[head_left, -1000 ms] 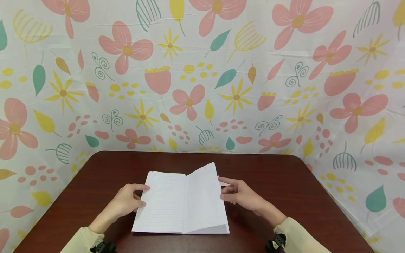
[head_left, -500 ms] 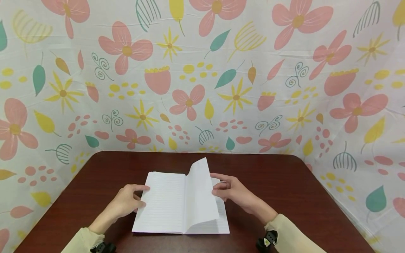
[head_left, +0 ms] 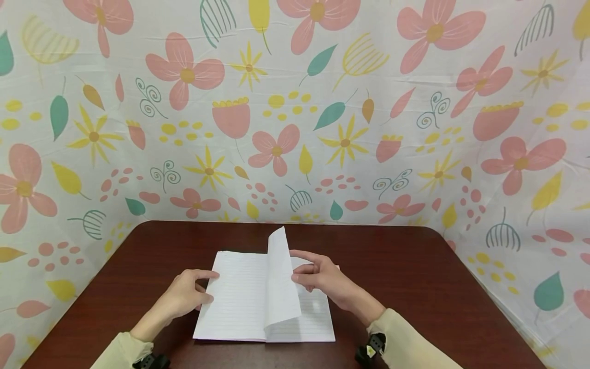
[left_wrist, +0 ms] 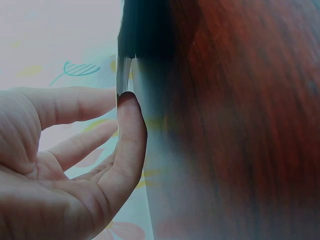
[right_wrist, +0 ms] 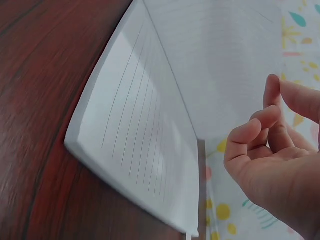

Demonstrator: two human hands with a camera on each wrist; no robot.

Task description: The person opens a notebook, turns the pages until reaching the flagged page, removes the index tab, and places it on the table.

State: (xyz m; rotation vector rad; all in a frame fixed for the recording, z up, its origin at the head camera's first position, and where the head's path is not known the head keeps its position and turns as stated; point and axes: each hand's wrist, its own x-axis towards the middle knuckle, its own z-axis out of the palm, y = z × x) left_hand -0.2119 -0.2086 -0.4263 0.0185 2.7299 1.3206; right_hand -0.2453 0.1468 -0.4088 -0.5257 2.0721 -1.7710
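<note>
As only the left wrist view confirms, left hand [head_left: 186, 290] pinches the notebook [head_left: 240, 297]; right hand [head_left: 325, 279] touches a page [head_left: 279, 287], grip unclear.

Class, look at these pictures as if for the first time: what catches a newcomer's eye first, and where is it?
Most likely the flowered backdrop, pink, yellow and teal, behind the dark table. Next comes the white notebook lying open on that table, with one page raised, its outer edge in the grip of the right hand.
</note>
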